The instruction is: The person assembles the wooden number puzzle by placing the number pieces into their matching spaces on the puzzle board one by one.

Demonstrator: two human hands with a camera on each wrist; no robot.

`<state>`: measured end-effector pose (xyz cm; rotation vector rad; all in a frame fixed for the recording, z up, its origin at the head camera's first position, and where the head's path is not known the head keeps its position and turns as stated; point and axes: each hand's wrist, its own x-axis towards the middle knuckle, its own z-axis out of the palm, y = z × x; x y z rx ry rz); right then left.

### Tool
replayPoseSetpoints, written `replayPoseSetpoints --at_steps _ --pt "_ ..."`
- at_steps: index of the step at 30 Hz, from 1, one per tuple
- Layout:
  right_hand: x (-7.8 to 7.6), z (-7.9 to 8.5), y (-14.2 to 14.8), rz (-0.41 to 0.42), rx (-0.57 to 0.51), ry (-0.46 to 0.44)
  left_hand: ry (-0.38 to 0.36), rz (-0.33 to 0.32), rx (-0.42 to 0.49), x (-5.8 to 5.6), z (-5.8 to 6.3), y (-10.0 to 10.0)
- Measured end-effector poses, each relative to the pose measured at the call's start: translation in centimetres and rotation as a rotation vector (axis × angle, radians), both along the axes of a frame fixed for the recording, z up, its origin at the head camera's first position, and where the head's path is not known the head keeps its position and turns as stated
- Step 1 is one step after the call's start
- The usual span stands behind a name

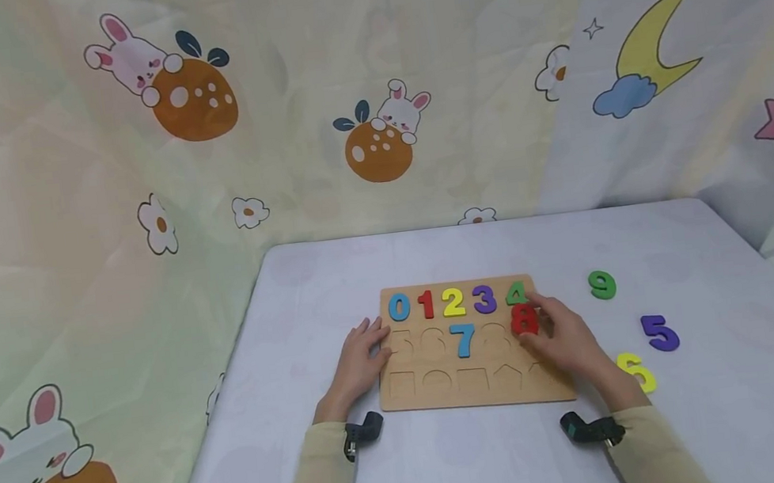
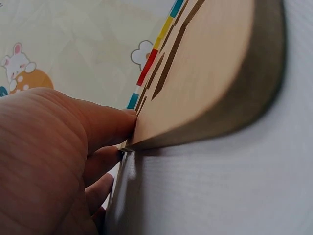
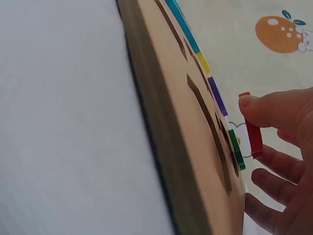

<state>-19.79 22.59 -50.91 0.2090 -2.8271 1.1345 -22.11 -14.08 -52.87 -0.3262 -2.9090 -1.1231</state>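
Observation:
A wooden number board (image 1: 441, 399) lies on the white table. Seated in its top row are a blue 0 (image 1: 391, 308), red 1 (image 1: 427, 305), yellow 2 (image 1: 454, 312), purple 3 (image 1: 485, 299) and green 4 (image 1: 516, 291). A blue 7 (image 1: 463, 339) sits in the middle row. My right hand (image 1: 570, 336) pinches a red 8 (image 1: 524, 320) between thumb and fingers; in the right wrist view the 8 (image 3: 253, 132) is raised off the board. My left hand (image 1: 358, 363) rests against the board's left edge, thumb touching the wood in the left wrist view.
Right of the board lie a green 9 (image 1: 602, 285) and a purple 5 (image 1: 660, 333). A yellow 6 (image 1: 637, 373) is partly covered by my right wrist. Printed cloth (image 1: 290, 149) hangs behind the table.

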Motion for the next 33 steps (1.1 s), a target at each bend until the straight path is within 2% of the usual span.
replayPoseSetpoints --at_steps 4,15,25,33 --pt "0.3 -0.2 -0.6 0.005 0.011 0.015 0.013 -0.01 -0.003 0.0 0.0 0.0" --pt "1.1 -0.5 -2.6 0.013 0.025 -0.036 0.01 -0.019 -0.004 -0.2 -0.2 -0.1" --pt "1.4 -0.4 -3.0 0.002 0.04 0.007 -0.006 -0.012 -0.003 -0.2 -0.2 0.1" --pt "1.1 -0.7 -3.4 0.029 0.054 0.039 0.0 -0.008 -0.002 -0.2 -0.1 0.0"
